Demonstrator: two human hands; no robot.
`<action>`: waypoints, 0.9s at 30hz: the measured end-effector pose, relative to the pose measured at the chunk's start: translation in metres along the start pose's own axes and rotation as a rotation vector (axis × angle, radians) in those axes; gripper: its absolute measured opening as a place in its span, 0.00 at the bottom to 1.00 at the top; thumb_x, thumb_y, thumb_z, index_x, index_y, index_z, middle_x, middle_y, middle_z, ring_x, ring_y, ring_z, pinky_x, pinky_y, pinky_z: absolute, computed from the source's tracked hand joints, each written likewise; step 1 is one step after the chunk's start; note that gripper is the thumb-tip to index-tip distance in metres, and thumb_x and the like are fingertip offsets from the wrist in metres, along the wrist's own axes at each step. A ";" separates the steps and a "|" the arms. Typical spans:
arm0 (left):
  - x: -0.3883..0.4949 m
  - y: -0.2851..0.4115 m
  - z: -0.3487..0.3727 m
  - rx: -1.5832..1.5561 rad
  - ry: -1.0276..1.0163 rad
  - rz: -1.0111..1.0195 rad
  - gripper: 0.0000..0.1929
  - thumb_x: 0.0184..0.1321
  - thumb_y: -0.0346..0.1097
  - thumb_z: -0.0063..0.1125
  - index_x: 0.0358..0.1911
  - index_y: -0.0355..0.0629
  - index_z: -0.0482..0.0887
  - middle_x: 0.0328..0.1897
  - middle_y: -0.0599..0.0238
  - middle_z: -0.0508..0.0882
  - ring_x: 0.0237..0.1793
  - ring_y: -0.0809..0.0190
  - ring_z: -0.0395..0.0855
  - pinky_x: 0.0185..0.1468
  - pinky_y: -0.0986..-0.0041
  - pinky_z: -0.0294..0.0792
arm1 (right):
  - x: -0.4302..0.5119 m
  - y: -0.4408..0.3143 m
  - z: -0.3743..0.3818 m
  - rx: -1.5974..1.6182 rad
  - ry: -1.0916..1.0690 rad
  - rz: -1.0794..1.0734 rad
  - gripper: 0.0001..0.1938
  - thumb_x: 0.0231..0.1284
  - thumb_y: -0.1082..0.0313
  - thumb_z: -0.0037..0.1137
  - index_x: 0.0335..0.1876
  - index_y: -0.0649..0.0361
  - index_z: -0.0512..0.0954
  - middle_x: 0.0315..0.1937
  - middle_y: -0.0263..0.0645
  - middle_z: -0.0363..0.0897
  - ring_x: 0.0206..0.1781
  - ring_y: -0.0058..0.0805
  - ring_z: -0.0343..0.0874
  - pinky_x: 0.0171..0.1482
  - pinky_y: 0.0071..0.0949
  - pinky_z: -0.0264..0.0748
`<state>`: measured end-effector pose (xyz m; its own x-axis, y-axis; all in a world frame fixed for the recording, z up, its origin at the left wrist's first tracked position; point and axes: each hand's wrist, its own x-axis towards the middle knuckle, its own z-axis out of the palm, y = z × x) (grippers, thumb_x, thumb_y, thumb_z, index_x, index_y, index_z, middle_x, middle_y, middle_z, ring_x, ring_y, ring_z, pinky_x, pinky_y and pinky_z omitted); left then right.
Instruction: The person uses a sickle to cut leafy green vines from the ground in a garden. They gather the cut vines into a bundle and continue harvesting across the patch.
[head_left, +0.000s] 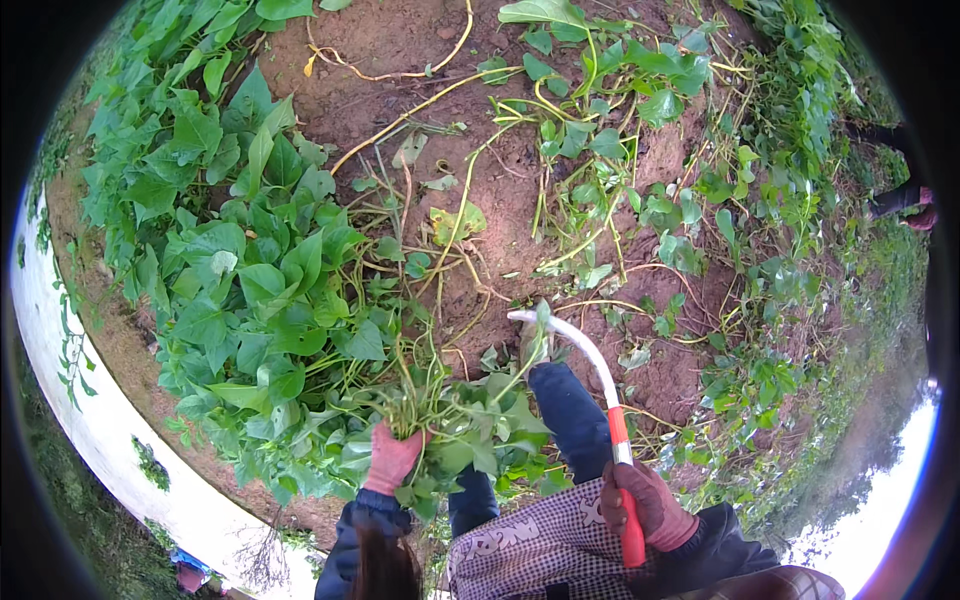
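Observation:
My left hand (396, 456), in a pinkish glove, grips a bunch of leafy green vines (465, 431) by their stems, low in the middle of the view. My right hand (643, 504), in a darker, soiled glove, is closed around the red handle of a sickle (600, 367). The sickle's pale curved blade points up and to the left, its tip over the soil near my dark-trousered leg. To the left of the blade stands a dense bed of broad-leaved vines (262, 300); some of its stems lie close to the held bunch.
Long trailing vines (409, 112) and loose stems lie across the reddish soil (480, 165) ahead. More vines and grass (780, 300) grow on the right. A pale paved strip (112, 427) curves along the left edge. Another person (904, 199) is partly visible at the far right.

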<state>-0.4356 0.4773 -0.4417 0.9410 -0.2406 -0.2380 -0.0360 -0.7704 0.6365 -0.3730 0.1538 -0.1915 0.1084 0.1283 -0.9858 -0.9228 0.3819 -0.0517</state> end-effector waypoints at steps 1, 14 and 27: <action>-0.029 -0.006 -0.021 -0.059 -0.055 -0.197 0.16 0.51 0.45 0.68 0.44 0.57 0.86 0.50 0.53 0.79 0.49 0.48 0.75 0.51 0.60 0.66 | 0.005 -0.005 0.003 -0.122 -0.007 -0.077 0.14 0.68 0.56 0.51 0.48 0.57 0.68 0.26 0.31 0.67 0.21 0.20 0.66 0.23 0.21 0.66; -0.037 0.055 -0.167 0.186 -0.233 -0.159 0.15 0.37 0.37 0.65 0.34 0.49 0.80 0.38 0.66 0.80 0.37 0.54 0.81 0.41 0.62 0.70 | 0.177 -0.001 0.118 0.085 -0.602 0.311 0.20 0.69 0.45 0.48 0.53 0.53 0.69 0.25 0.29 0.69 0.21 0.19 0.67 0.22 0.20 0.64; 0.121 -0.025 -0.114 0.358 -0.160 0.166 0.14 0.40 0.28 0.57 0.35 0.46 0.79 0.42 0.62 0.79 0.48 0.51 0.76 0.52 0.58 0.68 | 0.156 -0.042 0.109 -0.965 0.023 -0.647 0.14 0.67 0.58 0.52 0.47 0.58 0.67 0.25 0.42 0.75 0.24 0.42 0.77 0.26 0.36 0.73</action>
<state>-0.2825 0.5345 -0.4032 0.8497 -0.4454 -0.2823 -0.3237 -0.8632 0.3875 -0.2768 0.2576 -0.3255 0.6647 0.1434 -0.7332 -0.5972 -0.4877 -0.6368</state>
